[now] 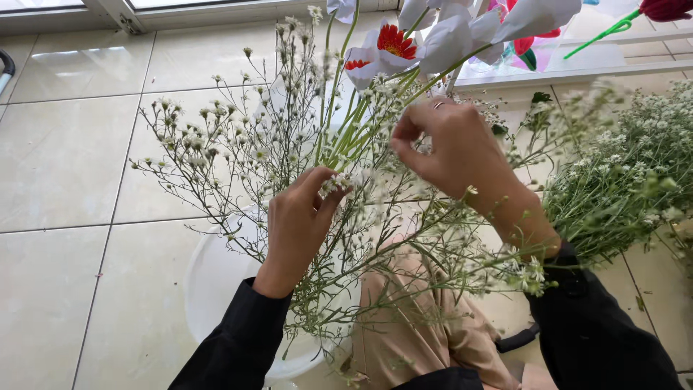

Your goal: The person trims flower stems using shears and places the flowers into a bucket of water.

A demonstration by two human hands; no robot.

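Observation:
My left hand (pixel 297 225) pinches a thin green stem of small white filler flowers (pixel 238 144) near the middle of the view. Up and to the right, my right hand (pixel 451 148) has its fingers curled around other stems of the same spray. Both hands are inside a loose bunch of these branching white flowers. Behind it rise green stalks topped by white artificial lilies with red centres (pixel 393 43). Black sleeves cover both forearms.
A white round bucket (pixel 209 278) stands on the beige tiled floor (pixel 65 166) under the bunch. Another mass of white filler flowers (pixel 628 173) lies at the right. My knee in tan trousers (pixel 415 325) is below. A red flower on a green stalk (pixel 664 9) is top right.

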